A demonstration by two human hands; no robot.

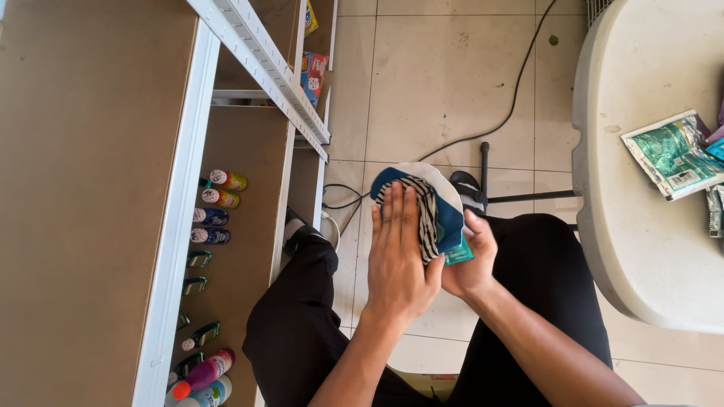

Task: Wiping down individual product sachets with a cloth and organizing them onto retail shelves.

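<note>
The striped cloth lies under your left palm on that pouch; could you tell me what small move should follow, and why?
Probably slide the left hand toward the pouch's far end. The striped cloth is pressed flat on the blue and white pouch, which the right hand steadies from beneath, and the end past the fingertips looks uncovered.

A shop; shelves (249, 173) stocked with bottles (211, 217).
</note>
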